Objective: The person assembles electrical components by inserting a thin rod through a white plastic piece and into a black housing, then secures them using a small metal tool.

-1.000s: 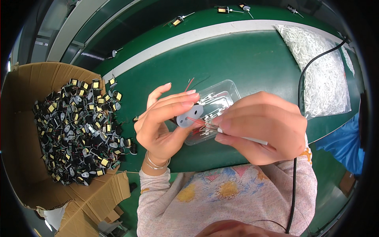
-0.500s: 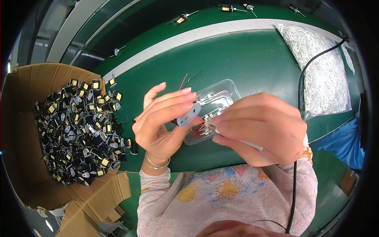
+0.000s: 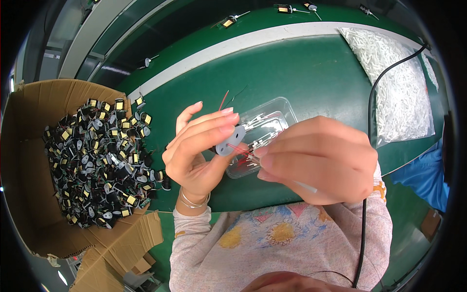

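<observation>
My left hand point(image 3: 192, 151) is closed round a small motor, its thumb and fingers gripping either side of the grey oval end plate point(image 3: 230, 141). Thin red wires point(image 3: 238, 150) run from the plate to the fingertips of my right hand point(image 3: 323, 158), which is closed in a pinch. A slim whitish tube point(image 3: 305, 187) shows under the right fingers, partly blurred. Above the left fingers a red and a dark wire end point(image 3: 224, 100) stick up. Behind both hands lies a clear plastic tray point(image 3: 288, 106) with small white pieces and red wires, partly hidden.
At the left, a cardboard box point(image 3: 26, 126) holds a heap of small motors point(image 3: 97, 160). A bag of white tubes point(image 3: 396, 87) lies at the back right, with a black cable point(image 3: 372, 107) beside it. Several motor pieces point(image 3: 228, 21) lie past the white rail point(image 3: 209, 48).
My left hand and the motor have shifted slightly left, and the plate has turned a little. The right fingertips have also edged left. Pieces beyond the rail have moved a little right.
</observation>
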Tool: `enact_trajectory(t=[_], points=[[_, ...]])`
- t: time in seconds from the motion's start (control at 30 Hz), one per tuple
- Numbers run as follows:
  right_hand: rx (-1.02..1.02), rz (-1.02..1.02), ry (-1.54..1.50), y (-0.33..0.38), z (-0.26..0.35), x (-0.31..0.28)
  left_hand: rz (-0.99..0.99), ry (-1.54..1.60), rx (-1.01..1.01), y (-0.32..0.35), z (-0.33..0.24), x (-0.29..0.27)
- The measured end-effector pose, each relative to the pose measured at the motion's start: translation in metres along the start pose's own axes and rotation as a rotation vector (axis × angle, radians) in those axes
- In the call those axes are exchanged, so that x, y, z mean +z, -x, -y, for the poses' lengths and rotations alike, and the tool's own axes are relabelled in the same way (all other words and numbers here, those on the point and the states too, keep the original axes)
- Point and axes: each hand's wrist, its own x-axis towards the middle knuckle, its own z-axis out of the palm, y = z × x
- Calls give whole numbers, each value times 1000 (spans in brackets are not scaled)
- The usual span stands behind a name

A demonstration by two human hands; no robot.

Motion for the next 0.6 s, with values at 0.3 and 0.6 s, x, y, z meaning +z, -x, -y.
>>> enact_trajectory(t=[0.3,0.6], points=[[44,-9,-25,-1,0,-3,24,1,24,-2,0,1],[83,-59,-142,0,-4,-2,51,75,-4,-3,-2,-1]])
